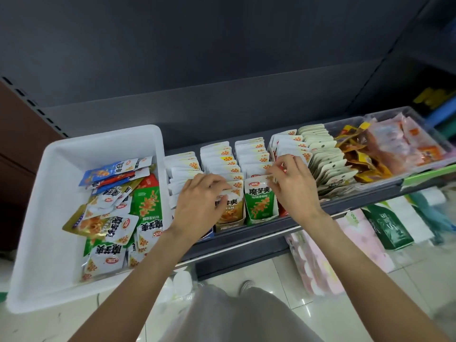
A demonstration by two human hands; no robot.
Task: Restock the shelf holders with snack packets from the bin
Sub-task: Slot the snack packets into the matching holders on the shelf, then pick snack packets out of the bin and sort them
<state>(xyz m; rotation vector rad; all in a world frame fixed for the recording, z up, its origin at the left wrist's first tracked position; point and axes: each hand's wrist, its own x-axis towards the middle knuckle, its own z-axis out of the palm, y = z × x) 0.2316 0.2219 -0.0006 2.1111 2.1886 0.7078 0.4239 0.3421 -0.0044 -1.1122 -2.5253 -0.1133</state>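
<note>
Resting at the shelf's front edge, the brown packets (228, 208) are pinched by the left hand (197, 206); the red packets (281, 166) are gripped by the right hand (296, 191).

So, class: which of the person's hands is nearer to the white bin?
Left. The left hand rests on the packet rows just right of the white bin; the right hand is farther right, over the red row.

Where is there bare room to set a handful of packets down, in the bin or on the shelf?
The white bin has bare floor along its left wall and far end, beside the loose packets. The shelf holders are packed, with both the left hand and right hand in them; the clear tubs at right are full.
</note>
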